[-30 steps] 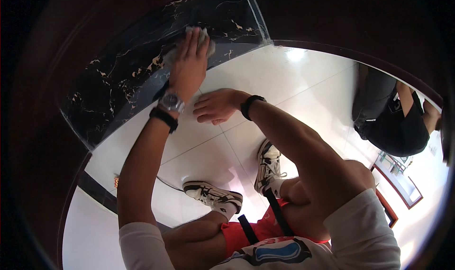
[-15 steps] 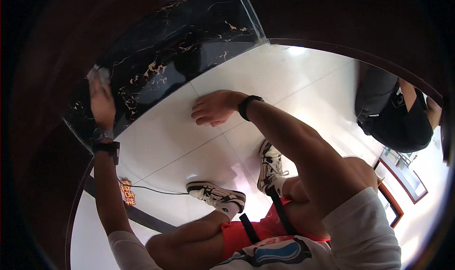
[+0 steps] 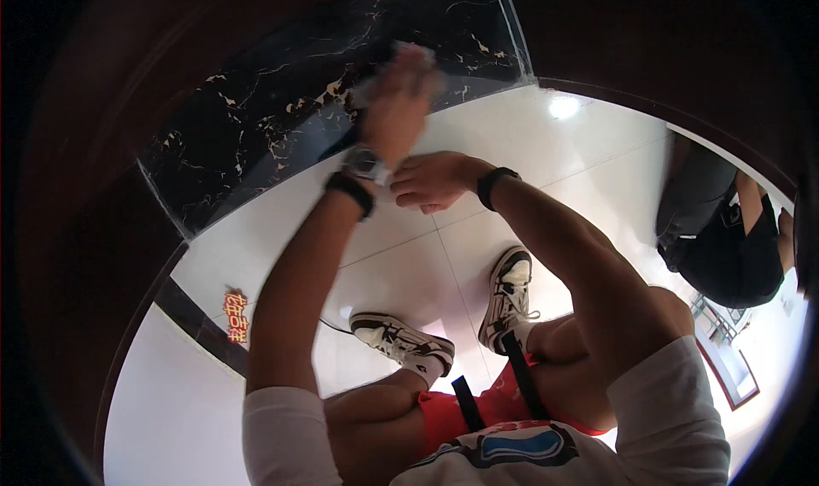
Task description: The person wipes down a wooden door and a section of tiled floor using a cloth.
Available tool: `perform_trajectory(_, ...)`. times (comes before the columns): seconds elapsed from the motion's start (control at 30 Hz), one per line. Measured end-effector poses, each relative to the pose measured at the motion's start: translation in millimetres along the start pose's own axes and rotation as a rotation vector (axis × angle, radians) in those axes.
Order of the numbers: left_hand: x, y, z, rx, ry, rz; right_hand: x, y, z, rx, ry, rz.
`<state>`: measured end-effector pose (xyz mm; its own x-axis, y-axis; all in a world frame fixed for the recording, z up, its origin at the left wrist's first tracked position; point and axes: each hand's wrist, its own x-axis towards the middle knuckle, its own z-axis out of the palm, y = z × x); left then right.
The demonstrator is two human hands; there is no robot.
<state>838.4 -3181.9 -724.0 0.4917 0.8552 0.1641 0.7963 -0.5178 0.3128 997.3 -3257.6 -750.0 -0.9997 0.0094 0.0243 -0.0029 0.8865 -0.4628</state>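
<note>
My left hand (image 3: 397, 115), smeared by motion, presses a crumpled whitish wipe (image 3: 362, 93) against the black marble panel (image 3: 256, 123) with gold and white veins. Parts of the wipe show past the fingers; the rest lies hidden under them. A watch (image 3: 365, 163) and a black band sit on the left wrist. Just below and to the right, close to the left wrist, is my right hand (image 3: 437, 181), its fingers curled together over the pale floor. Nothing shows in it. A black band (image 3: 495, 186) circles the right wrist.
Dark brown panels (image 3: 589, 34) border the marble on both sides. White floor tiles (image 3: 554, 145) lie below it. My shoes (image 3: 405, 339) stand on them near a cable. Red and gold lettering (image 3: 235, 315) is at left. A person in dark clothes (image 3: 725, 238) is at right.
My left hand has swept the wipe from the left end of the marble toward its right end. My right hand stays curled; the view has shifted a little.
</note>
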Motion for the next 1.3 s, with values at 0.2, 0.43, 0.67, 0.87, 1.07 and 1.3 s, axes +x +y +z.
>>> perform_trajectory(0.2, -9.1, 60.1, 33.4, -0.172, -0.070, 0.152, -8.8, -4.6, 46.1, 0.194, -0.134, 0.249)
perform_trajectory(0.43, 7.7, -86.2, -24.4, -0.097, 0.016, -0.060, -12.5, 7.0, 4.7, -0.034, 0.132, -0.010)
perform_trajectory(0.67, -45.4, -160.5, -77.9, -0.012, 0.059, -0.255, -7.7, 5.7, 3.2, 0.001, -0.020, -0.007)
perform_trajectory(0.87, -89.3, -124.7, -73.7, 0.066, 0.063, -0.213, 11.9, 9.3, -10.8, 0.033, -0.046, -0.020)
perform_trajectory(1.07, -32.8, -0.4, -22.0, -0.322, -0.117, -0.054, -11.2, 0.6, 9.0, -0.011, 0.091, 0.006)
perform_trajectory(1.3, -27.9, -66.9, -24.1, -0.178, 0.023, -0.091, -28.4, 7.4, 4.3, -0.036, 0.142, 0.009)
